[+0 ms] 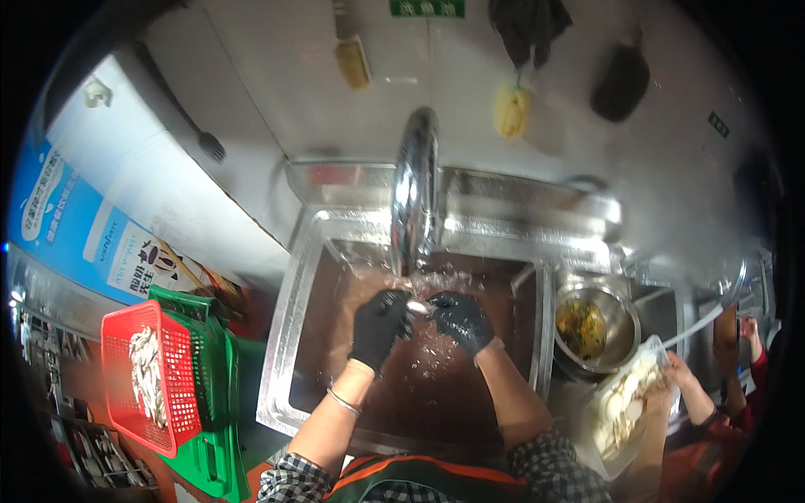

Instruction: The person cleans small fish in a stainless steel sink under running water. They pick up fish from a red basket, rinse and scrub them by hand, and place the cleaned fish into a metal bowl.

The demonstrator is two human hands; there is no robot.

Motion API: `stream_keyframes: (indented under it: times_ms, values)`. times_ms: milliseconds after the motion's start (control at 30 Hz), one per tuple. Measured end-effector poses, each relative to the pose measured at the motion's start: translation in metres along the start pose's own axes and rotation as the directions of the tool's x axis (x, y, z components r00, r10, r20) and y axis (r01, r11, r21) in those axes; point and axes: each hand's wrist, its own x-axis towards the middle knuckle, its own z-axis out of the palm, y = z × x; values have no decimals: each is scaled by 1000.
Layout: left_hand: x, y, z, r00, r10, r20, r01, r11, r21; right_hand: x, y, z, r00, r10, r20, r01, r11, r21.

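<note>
Both my hands are in black gloves, close together over a stainless steel sink [272,371] that holds murky brown water. Between the fingertips of my left hand [382,324] and my right hand [462,320] is a small, pale, shiny thing that looks like a little fish [418,307]. The fingers hide much of it. Directly above, a curved chrome faucet [409,188] comes down from the back, and the water ripples and splashes around my gloves.
At left, a red plastic basket [179,402] of small silvery fish [148,377] rests on a green bin [220,453]. To the right stands a steel bowl [619,324] with scraps. Another person's hands [682,377] are at a clear tub [600,465] of pale food pieces. Brushes hang on the wall.
</note>
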Motion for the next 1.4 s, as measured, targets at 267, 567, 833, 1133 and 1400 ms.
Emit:
stream_keyframes:
  times_ms: [267, 567, 833, 1133, 1400]
  values:
    - [17, -34, -23, 993, -105, 45, 113, 822, -558, -67, 233, 21, 885, 454, -99, -338, 484, -807]
    - [17, -77, -27, 981, -50, 188, 174, 661, -730, -152, 247, 58, 696, 712, 87, -385, 473, -792]
    - [0, -53, -32, 957, -234, 171, 279, 585, -761, -117, 213, 45, 764, 636, 113, -638, 770, -23]
    - [-18, -42, -19, 908, -337, 249, 406, 856, -321, -40, 29, 8, 980, 198, 11, -162, 767, 621]
    - [-19, -20, -7, 938, -282, 203, 329, 910, -253, -20, 0, 1, 988, 132, 74, -152, 853, 500]
